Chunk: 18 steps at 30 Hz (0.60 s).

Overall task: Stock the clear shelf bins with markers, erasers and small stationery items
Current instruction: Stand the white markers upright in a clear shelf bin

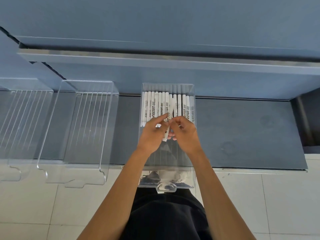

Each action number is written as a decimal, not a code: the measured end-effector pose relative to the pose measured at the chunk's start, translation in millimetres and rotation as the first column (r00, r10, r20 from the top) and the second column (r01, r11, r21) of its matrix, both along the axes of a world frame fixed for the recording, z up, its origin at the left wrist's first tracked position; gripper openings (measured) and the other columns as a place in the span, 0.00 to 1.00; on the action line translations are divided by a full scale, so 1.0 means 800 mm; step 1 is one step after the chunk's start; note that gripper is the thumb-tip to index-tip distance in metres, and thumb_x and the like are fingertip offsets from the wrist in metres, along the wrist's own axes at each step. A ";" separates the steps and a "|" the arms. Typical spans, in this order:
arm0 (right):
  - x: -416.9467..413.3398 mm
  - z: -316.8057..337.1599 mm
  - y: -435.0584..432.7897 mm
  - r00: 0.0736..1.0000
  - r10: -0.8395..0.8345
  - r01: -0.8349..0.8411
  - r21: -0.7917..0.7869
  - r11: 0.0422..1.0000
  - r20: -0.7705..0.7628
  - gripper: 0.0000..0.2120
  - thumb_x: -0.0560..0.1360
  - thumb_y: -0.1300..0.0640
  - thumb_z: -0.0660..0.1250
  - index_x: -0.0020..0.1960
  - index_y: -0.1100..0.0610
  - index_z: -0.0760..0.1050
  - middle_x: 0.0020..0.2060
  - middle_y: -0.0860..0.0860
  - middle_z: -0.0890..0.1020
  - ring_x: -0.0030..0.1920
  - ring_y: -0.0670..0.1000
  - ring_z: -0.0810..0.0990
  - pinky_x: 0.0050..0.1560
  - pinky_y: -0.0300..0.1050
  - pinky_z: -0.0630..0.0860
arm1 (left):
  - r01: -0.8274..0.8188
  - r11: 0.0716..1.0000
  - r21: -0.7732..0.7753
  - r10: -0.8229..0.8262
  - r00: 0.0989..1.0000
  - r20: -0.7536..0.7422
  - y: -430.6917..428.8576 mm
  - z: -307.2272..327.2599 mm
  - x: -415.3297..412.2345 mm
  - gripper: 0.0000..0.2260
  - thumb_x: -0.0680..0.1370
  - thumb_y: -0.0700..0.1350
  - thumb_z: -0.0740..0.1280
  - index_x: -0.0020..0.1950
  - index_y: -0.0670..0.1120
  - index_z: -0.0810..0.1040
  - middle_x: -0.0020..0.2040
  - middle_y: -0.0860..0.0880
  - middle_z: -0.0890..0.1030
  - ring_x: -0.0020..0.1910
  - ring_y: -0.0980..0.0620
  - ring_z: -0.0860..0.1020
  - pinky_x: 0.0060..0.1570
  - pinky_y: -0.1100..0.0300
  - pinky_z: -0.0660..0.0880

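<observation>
My left hand (151, 135) and right hand (187, 134) pinch one white marker (165, 136) in curled fingers, held over the middle of the clear bin (171, 160) on the grey shelf (242, 132). A row of white markers (155, 104) lies side by side at the bin's back. The black barrel print is too small to read.

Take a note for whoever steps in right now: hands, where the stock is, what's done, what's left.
Left hand and right hand both pinch one white marker over the right bin.
Done: a row of markers lies at that bin's far end.
Left: lay this marker in; middle bin and left bin show no stock yet.
</observation>
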State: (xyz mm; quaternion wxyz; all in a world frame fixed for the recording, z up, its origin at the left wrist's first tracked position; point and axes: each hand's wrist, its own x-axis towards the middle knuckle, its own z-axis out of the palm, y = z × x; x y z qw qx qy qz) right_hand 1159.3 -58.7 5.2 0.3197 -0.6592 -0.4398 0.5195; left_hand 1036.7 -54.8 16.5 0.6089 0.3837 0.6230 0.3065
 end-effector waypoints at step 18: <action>-0.028 -0.034 0.077 0.859 -0.085 0.065 0.058 0.996 0.504 0.08 0.78 0.56 0.67 0.54 0.59 0.77 0.35 0.51 0.82 0.34 0.47 0.75 0.31 0.31 0.66 | 0.204 0.804 0.558 0.101 0.878 -0.467 0.079 -0.019 -0.045 0.09 0.77 0.35 0.64 0.50 0.44 0.82 0.47 0.51 0.81 0.46 0.57 0.78 0.48 0.64 0.75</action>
